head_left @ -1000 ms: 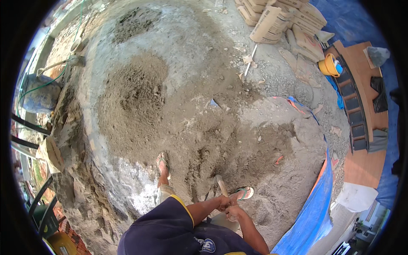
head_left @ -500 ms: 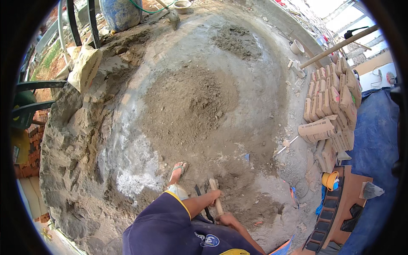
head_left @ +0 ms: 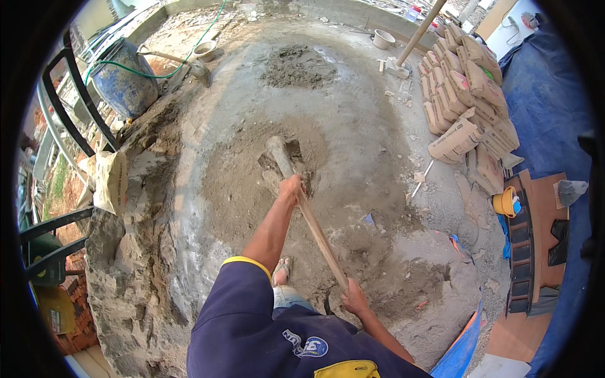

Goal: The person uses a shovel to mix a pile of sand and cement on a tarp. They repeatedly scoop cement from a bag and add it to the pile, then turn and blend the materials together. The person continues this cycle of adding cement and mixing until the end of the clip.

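My left hand (head_left: 292,189) grips a long wooden tool handle (head_left: 318,236) partway down its length. My right hand (head_left: 353,297) holds the same handle at its near end. The handle reaches away from me into a broad heap of grey-brown sand and cement mix (head_left: 252,183), and the tool's head (head_left: 278,154) is sunk in the heap, coated in mix. My bare foot in a sandal (head_left: 282,271) stands on the mix just below my left arm. My dark blue shirt fills the bottom of the view.
A stack of tan cement sacks (head_left: 466,101) lies at the right. A blue drum (head_left: 123,79) with a green hose stands at the upper left. A second, smaller mix pile (head_left: 296,66) lies farther away. A yellow bucket (head_left: 505,203) and blue tarp (head_left: 542,94) sit at right.
My view has swung upward and leftward. My hands have moved apart along the handle, and the tool has reached forward into the heap, where before both hands were close together near my feet.
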`<state>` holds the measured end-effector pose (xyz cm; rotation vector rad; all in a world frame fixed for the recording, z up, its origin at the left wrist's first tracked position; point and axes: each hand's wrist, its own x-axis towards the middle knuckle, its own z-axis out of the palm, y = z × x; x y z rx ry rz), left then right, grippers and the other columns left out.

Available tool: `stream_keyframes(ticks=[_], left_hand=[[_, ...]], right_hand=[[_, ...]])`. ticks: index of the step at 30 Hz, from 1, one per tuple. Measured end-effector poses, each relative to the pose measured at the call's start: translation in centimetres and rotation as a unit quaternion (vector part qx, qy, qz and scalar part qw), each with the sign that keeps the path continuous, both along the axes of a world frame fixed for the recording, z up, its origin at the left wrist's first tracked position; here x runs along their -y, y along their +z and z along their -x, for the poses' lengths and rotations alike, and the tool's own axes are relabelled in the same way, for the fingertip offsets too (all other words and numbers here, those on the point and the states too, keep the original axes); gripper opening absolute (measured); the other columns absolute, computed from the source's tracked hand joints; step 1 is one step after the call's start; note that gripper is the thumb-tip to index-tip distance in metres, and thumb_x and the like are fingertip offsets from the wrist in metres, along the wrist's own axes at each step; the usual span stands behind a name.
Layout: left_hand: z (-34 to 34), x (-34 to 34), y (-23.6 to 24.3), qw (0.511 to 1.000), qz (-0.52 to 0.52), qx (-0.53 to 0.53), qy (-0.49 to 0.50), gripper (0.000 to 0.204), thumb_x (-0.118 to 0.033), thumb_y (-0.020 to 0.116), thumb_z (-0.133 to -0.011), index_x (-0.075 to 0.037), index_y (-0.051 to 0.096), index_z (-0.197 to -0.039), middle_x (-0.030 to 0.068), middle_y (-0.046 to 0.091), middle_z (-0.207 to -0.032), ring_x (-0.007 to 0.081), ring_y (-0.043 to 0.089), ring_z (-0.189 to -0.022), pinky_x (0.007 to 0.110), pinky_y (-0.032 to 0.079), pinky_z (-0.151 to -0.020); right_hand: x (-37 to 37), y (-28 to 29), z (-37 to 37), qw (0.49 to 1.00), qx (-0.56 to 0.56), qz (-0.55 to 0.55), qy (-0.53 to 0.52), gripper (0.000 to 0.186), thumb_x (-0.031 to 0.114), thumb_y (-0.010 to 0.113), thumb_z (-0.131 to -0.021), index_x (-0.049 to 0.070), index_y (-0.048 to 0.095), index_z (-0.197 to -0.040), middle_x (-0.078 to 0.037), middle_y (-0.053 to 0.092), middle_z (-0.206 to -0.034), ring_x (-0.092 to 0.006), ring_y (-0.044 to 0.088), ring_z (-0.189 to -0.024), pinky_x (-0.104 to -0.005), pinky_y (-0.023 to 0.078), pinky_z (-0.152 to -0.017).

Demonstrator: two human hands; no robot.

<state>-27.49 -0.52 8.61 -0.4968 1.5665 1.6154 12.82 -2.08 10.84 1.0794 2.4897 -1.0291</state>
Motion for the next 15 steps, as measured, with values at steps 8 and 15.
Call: stream_keyframes(ticks=[8,15], left_hand=[[5.0,-0.1,13.1,0.962,-0.113,-0.223,0.105,0.018,-0.010,0.063,-0.077,-0.002,0.049,-0.068,0.0077,0.051,-0.057,0.0188,0.053,-0.047,0.034,0.045,-0.044],[-12.8,-1.0,0.0,0.998,0.023,-0.060,-0.002,0.011,-0.008,0.057,-0.074,0.003,0.053,-0.075,0.0106,0.054,-0.061,0.0214,0.055,-0.050,0.035,0.047,-0.045]], right_hand=[[-4.1,-2.6,7.9,0.994,-0.095,0.037,-0.050,0.030,0.019,0.062,-0.075,0.000,0.055,-0.098,-0.026,0.063,-0.091,-0.0448,0.060,-0.092,-0.0492,0.048,-0.079],[-0.7,-0.8,-11.8,0.982,0.026,0.149,-0.115,0.035,0.023,0.067,-0.072,0.000,0.055,-0.095,-0.029,0.063,-0.088,-0.0451,0.061,-0.088,-0.0502,0.046,-0.075]])
